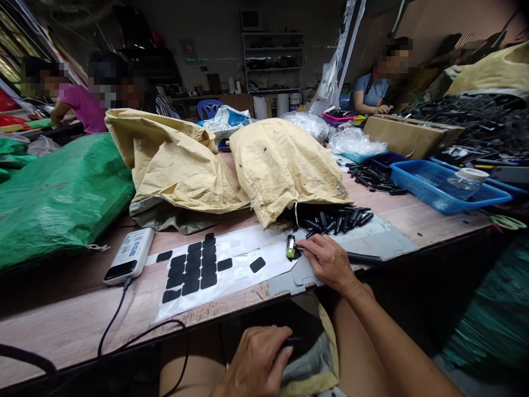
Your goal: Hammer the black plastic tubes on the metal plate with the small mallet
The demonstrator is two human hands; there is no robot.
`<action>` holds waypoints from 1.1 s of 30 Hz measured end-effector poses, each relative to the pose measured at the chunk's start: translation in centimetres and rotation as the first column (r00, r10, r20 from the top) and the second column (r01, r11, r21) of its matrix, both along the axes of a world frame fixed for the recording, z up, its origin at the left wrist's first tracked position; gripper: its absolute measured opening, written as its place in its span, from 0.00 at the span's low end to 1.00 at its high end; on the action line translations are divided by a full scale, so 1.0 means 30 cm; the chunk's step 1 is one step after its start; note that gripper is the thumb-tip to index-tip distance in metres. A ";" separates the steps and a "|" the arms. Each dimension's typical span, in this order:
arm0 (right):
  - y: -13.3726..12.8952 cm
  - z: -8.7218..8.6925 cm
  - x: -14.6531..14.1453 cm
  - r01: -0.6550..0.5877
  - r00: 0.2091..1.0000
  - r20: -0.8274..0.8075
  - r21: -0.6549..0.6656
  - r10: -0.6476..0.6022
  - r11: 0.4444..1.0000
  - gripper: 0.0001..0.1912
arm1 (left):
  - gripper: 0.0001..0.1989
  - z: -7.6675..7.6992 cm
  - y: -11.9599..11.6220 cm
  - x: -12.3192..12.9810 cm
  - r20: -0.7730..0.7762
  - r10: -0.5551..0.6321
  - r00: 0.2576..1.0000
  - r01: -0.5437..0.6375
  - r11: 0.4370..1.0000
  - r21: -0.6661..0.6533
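Head view, wood counter: the right hand, narrowed, is at a cylinder near black tubes, grip unclear; below, the left hand holds a dark piece at an open bag. Small-part handling seems in hand, calling for a precise pinch.

The table has a wood-grained top with a faint sheen, and the green sack at frame left shines like slick plastic. From here the tan sack right of centre looks matt and rough, while the small cylinder below it glints, smooth and glossy.
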State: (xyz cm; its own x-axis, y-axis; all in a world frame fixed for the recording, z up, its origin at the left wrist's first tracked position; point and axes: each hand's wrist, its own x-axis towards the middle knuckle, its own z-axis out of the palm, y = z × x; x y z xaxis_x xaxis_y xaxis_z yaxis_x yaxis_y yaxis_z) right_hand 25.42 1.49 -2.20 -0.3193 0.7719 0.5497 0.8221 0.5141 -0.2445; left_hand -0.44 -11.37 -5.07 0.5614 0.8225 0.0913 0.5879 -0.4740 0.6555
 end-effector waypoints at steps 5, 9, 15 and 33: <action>-0.001 0.004 -0.002 0.007 1.000 -0.003 0.005 -0.007 1.000 0.18 | 0.23 -0.200 0.002 -0.032 -0.441 0.134 0.887 -0.330 0.852 -0.405; -0.001 0.005 -0.005 0.007 1.000 -0.002 0.013 -0.007 1.000 0.17 | 0.17 -0.052 0.036 -0.016 -0.428 -0.074 0.901 -0.151 0.870 -0.469; -0.003 0.006 -0.007 0.019 1.000 0.020 0.022 -0.019 1.000 0.16 | 0.12 0.355 0.251 0.128 -0.018 -0.241 0.970 0.229 0.940 -0.254; -0.007 0.016 0.000 -0.015 1.000 0.008 -0.006 0.015 1.000 0.16 | 0.12 0.412 0.610 0.294 -0.273 0.362 0.891 -0.238 0.886 0.398</action>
State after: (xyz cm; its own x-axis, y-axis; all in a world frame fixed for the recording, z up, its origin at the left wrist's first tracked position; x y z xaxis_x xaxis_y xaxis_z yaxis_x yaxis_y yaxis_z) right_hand 25.42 1.27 -1.72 -0.3353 0.7699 0.5430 0.8160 0.5254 -0.2411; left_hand 8.39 6.93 7.30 0.3399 0.9055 0.2540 0.8897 -0.3972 0.2253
